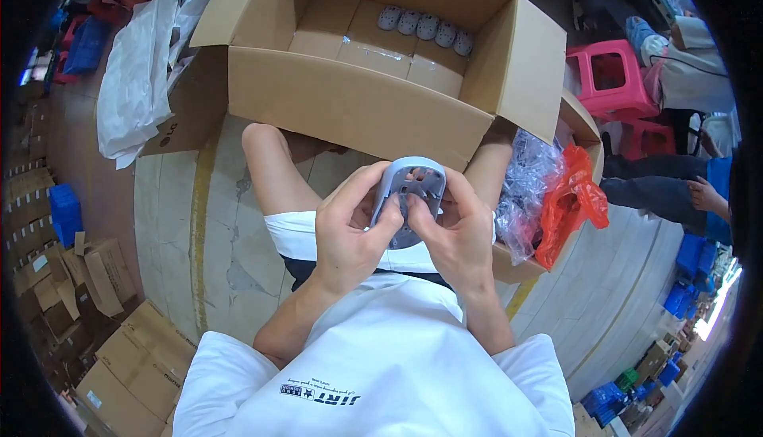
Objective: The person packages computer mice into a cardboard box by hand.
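Note:
A grey, rounded plastic housing (419, 173) with a hollow inside and several cut-outs is held up over my lap. My left hand (352, 218) grips its left side, fingers behind and thumb pressed inside the hollow. On the opposite side my right hand (455, 226) holds it the same way, its thumb close to the other one. The fingertips behind the housing are hidden. Beyond my hands stands a large open cardboard box (358, 87), with a row of several similar grey pieces (427, 27) on its bottom at the far right.
To the right, a smaller carton holds clear plastic bags (526, 191) and a red bag (571, 199). Pink stools (610, 79) and a seated person's legs (656, 199) are farther right. White sheeting (139, 79) hangs at the left; flattened cartons (131, 365) lie at lower left.

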`<state>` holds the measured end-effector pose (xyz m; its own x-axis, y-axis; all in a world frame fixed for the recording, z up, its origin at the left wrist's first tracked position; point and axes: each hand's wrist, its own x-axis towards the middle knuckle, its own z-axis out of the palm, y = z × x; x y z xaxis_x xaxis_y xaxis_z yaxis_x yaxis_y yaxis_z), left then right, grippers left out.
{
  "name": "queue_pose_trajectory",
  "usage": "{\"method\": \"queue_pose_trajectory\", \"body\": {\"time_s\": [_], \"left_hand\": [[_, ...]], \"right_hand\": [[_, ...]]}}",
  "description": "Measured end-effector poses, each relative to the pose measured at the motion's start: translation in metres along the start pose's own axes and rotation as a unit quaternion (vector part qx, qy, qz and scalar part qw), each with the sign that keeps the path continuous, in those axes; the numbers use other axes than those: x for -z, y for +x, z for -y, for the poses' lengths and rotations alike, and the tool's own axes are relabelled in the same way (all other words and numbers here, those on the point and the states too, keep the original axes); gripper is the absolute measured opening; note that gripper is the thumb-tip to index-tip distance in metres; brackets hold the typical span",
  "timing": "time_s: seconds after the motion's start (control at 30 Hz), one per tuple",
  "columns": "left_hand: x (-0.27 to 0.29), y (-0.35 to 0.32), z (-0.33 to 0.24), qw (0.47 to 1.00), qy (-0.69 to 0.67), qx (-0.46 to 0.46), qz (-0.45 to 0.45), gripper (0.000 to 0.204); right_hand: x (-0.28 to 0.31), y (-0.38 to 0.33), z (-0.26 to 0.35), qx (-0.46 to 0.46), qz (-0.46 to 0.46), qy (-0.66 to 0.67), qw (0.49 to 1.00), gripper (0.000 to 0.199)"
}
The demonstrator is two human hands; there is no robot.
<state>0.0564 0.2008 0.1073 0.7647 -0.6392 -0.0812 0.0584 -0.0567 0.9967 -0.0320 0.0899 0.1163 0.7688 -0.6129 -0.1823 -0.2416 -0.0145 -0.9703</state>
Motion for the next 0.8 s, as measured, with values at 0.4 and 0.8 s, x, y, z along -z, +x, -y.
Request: {"method": "queue_pose_trajectory", "body": {"time_s": [0.4,0.8], "left_hand": [[-0.006,-0.001,-0.004,0.999,0.024,-0.029,-0.016,0.034],[-0.015,0.007,0.001,0.998,-0.050,-0.003,0.025,0.042]], "right_hand": [[0.005,0.000,0.002,0.023,0.002,0.021,1.000,0.036],[0.016,0.000,-0.006,-0.014,-0.003,0.045,0.999,0.032]]}}
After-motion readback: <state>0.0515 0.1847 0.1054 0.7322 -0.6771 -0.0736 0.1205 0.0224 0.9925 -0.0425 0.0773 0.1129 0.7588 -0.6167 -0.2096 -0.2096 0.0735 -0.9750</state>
